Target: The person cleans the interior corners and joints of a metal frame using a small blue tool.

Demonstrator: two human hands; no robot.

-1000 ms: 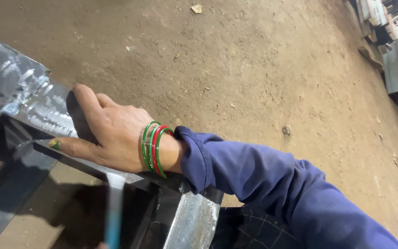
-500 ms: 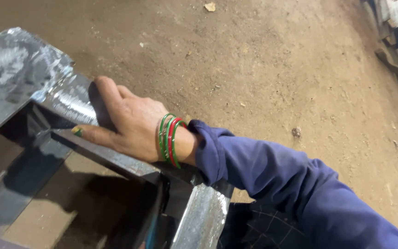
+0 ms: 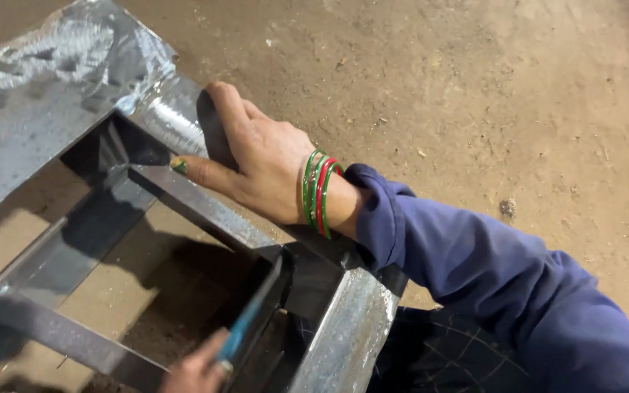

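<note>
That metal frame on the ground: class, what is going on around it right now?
A person in a blue sleeve works on a steel frame lying on a dirt floor. The right hand, with green and red bangles, presses a dark pad flat against the frame's top bar. At the bottom edge the left hand grips a blue-handled tool inside the frame.

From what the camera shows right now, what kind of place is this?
Probably a metal fabrication workshop. A welded steel frame with a ground-bright sheet metal lies on a bare dirt floor; the right hand presses on it.
</note>
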